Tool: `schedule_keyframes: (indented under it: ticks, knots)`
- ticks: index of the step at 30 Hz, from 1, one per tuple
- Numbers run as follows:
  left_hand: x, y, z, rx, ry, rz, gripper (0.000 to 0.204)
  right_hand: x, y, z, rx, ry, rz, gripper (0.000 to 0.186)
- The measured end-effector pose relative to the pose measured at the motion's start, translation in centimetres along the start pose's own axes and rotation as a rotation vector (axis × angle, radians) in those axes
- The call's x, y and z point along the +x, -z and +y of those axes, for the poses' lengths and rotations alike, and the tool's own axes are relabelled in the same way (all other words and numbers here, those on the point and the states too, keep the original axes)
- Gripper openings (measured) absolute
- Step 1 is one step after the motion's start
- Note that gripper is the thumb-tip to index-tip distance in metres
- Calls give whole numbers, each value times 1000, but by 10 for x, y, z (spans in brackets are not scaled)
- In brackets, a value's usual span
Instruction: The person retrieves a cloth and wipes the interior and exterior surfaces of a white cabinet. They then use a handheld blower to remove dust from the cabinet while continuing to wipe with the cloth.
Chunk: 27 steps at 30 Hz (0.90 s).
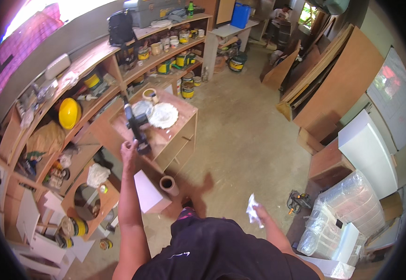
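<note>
My left hand [129,151] is stretched out over a small wooden cabinet [177,142] and grips the handle end of a black cordless drill [135,125], which points away from me. Beyond the drill, on the cabinet top, lie a white paint-smeared plate [163,115], a round lid [141,108] and a roll of tape [150,94]. My right hand [259,215] hangs low at my right side and is closed on a crumpled white rag [253,211].
Long wooden shelves [95,100] on the left carry paint cans, a yellow hard hat [69,113] and a black bag [120,28]. A brown tube [168,185] and white board [148,191] sit by my feet. Wood panels [338,84] lean at right; a power tool [298,200] lies on the floor. A person [282,13] stands far back.
</note>
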<state>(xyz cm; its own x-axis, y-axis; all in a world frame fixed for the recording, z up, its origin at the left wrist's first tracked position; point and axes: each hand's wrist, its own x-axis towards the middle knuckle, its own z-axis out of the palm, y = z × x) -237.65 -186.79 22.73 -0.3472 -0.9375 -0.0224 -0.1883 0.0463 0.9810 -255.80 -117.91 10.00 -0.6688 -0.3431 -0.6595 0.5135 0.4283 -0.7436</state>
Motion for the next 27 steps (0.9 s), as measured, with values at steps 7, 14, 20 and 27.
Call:
schedule_keyframes:
  ticks: [7,14,20,27]
  knots:
    - [101,-71,16,466,-92,308,85,-1,37,89,-374,-323,-36,37]
    - [114,-110,9,39,-11,211,42,55,49,-4,-472,-350,-23,41]
    - [87,-109,25,-64,52,387,14,195,71,-137,-317,-229,-172,37]
    - [-121,-71,130,-397,42,751,21,291,45,-259,-493,-153,-367,34]
